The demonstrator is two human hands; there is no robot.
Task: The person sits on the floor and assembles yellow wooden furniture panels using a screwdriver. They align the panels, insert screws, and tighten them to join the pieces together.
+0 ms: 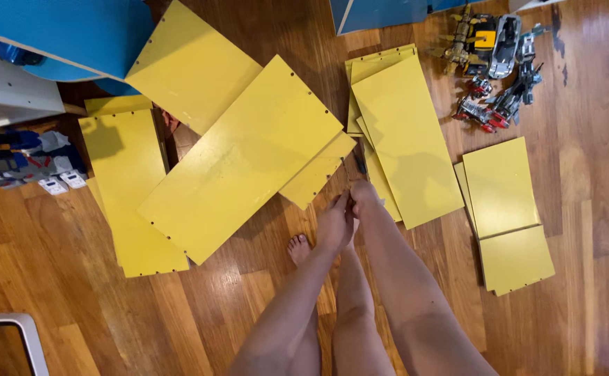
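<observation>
Between the left hand (334, 224) and right hand (364, 197), a dark tool (359, 166) was clamped; looser fingers risked dropping it onto the yellow panel (240, 159).

We see no packages, signs or screens, only what may be two small white labels or tags (63, 183), squarish with faint dark marks, side by side on the wooden floor (75, 306), at far left, too small to make out.

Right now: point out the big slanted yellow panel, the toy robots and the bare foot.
big slanted yellow panel (242, 159), head view, middle of its top face.
toy robots (497, 64), head view, centre of the pile at top right.
bare foot (299, 248), head view, top of the foot behind the toes.
</observation>
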